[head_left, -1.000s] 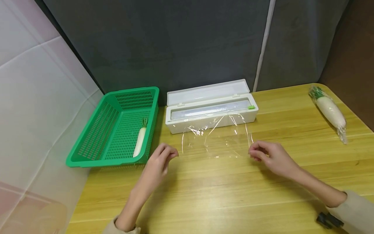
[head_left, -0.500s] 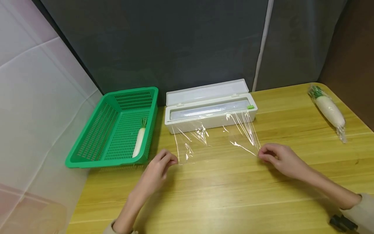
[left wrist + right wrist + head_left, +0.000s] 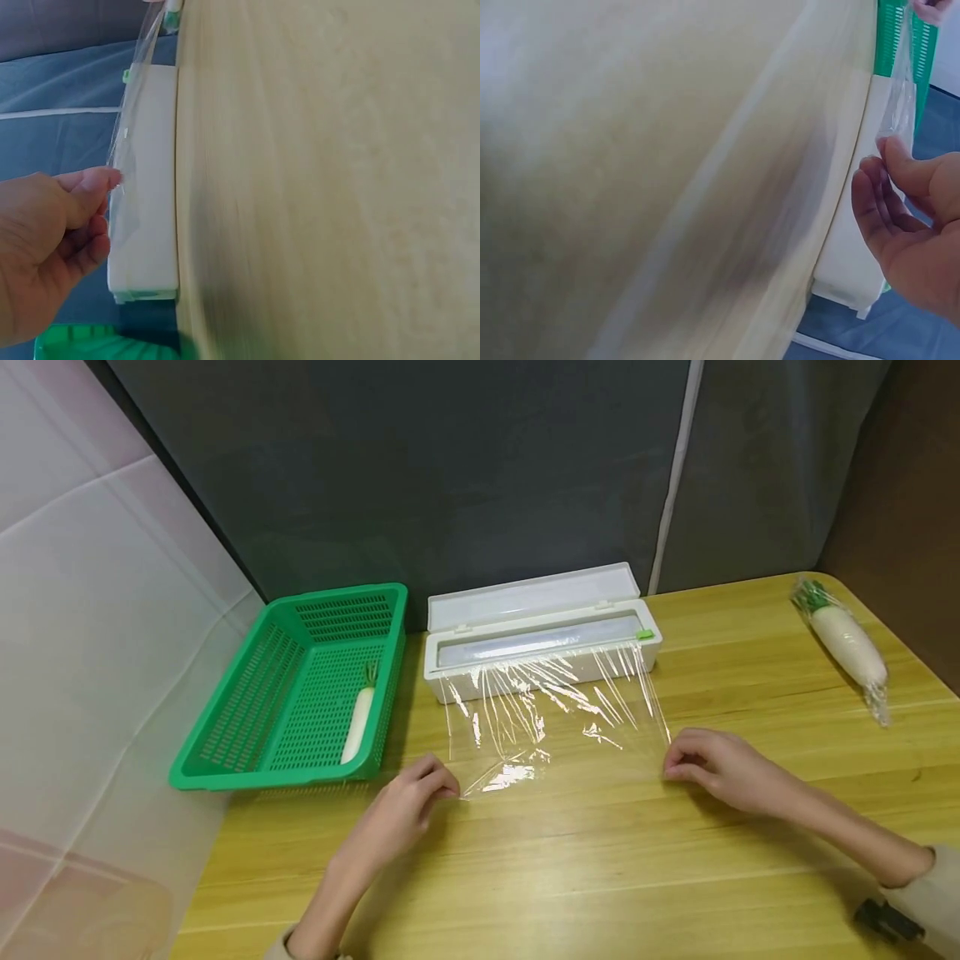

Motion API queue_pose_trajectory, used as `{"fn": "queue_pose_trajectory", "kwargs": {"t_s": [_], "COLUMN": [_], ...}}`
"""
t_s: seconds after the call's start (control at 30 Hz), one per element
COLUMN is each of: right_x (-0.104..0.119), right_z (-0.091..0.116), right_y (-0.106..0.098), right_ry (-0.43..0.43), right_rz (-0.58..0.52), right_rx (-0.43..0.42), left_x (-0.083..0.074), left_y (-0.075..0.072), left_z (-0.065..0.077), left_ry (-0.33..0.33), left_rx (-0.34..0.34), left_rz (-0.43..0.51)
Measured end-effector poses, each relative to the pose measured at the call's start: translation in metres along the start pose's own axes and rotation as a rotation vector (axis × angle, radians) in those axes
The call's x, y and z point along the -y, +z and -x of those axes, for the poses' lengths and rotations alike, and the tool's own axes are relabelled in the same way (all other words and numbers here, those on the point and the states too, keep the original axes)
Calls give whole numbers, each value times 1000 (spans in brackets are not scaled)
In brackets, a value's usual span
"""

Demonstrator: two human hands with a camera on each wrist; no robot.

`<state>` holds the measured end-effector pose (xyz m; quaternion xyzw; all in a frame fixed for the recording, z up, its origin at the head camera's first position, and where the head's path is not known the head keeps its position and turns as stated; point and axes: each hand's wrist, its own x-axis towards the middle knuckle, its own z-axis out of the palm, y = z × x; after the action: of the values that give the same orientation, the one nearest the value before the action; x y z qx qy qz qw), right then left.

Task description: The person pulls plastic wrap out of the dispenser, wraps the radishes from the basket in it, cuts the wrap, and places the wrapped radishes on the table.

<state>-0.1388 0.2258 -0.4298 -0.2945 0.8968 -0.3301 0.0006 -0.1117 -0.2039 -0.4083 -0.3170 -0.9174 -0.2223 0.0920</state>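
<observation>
A sheet of clear plastic wrap [image 3: 555, 727] stretches from a white wrap dispenser box [image 3: 543, 652], whose lid [image 3: 534, 597] stands raised at the back. The left hand [image 3: 408, 802] pinches the near left corner of the film between thumb and forefinger. At the near right corner, the right hand [image 3: 712, 768] pinches the film the same way. Both wrist views show the film held above the table: the left hand [image 3: 56, 240] beside the box, and the right hand [image 3: 911, 217] with film running from its fingertips. A green slider [image 3: 644, 634] sits at the box's right end.
Left of the box stands a green plastic basket [image 3: 277, 775] with a white radish [image 3: 358, 724] inside. A larger radish wrapped in film [image 3: 847, 643] lies at the table's far right. A dark grey panel [image 3: 420, 477] rises behind the wooden table [image 3: 540, 885].
Both hands have spread apart and the left has come nearer, drawing the film out longer and wider from the box. The box, basket and radishes have stayed in place.
</observation>
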Motion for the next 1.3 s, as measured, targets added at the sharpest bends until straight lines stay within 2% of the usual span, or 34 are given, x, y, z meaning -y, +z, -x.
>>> {"fn": "queue_pose_trajectory", "kwargs": {"t_s": [0.33,0.63,0.77,0.87,1.07,1.3], "right_x": [0,-7,-9,-10,-8,-9], "right_z": [-1,-6,-9,-12,-16,-17], "right_y": [-9,-10,-9,-8,-9,-7], "right_ry": [-37,-161,-188,-170,-69,-94], "right_rz": [7,18,26,29,-24,-1], "right_rx": [66,98,124,151,226,255], "left_x": [0,1,2,3,3,5], "left_y": [-1,-2,-3,-2,0,1], "left_z": [2,2,1,0,-1,-5], "left_ry": [34,38,25,17,16,33], "left_rx": [90,161,204,235,255,282], "left_rz": [-20,-18,-32,-48,-66,-64]}}
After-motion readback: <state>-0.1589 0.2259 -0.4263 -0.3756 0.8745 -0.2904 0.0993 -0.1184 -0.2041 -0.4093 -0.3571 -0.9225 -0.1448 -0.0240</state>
